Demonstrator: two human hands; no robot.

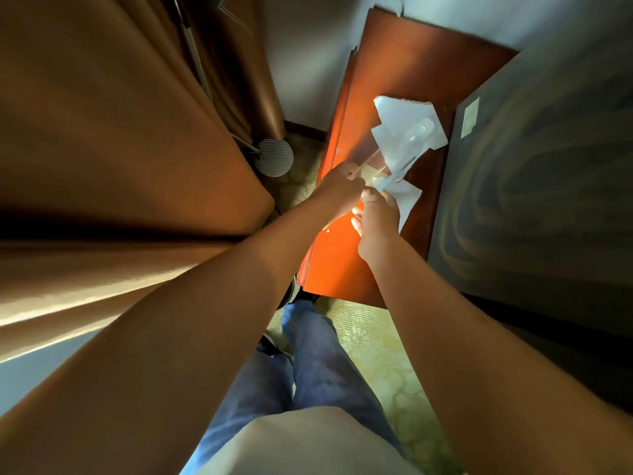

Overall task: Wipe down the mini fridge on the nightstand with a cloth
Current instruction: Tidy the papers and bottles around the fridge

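Note:
The mini fridge [534, 186] is the dark wood-grain box at the right, with a pale sticker on top. It stands against the glossy orange-red nightstand [342, 262]. Over the nightstand, my left hand [337, 188] and my right hand [378, 224] both pinch the near edge of a clear plastic bag [383, 156] with a blue zip strip. Something pale and crumpled [375, 178], possibly the cloth, lies inside near my fingers. A clear bottle [419, 132] shows at the bag's far end; I cannot tell whether it is inside or behind. White paper sheets [404, 111] lie under the bag.
Heavy brown curtains [120, 149] fill the left side. A round lamp base [275, 157] sits on the green patterned carpet [376, 344] between the curtain and the nightstand. My legs in blue jeans [308, 365] stand close to the nightstand's front.

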